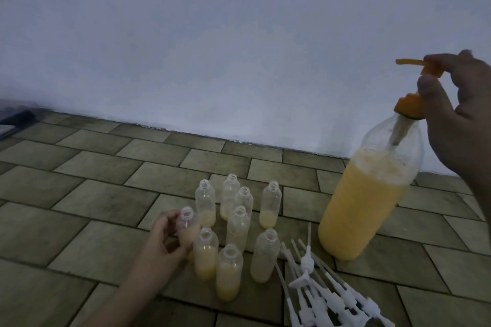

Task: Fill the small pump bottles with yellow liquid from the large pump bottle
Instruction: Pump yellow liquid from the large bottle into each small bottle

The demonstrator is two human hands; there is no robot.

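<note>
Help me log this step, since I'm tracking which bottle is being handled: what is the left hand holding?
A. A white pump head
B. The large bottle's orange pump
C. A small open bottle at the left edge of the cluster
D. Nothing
C: the left hand has its fingers curled round a small uncapped bottle at the cluster's left edge, while the right hand is at the orange pump.

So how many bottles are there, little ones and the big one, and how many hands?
Small clear plastic bottles, all uncapped: 9 (one held by the left hand)
Large clear bottle of yellow liquid with orange pump: 1
Hands: 2 (right hand on the pump)
Total: 12
</note>
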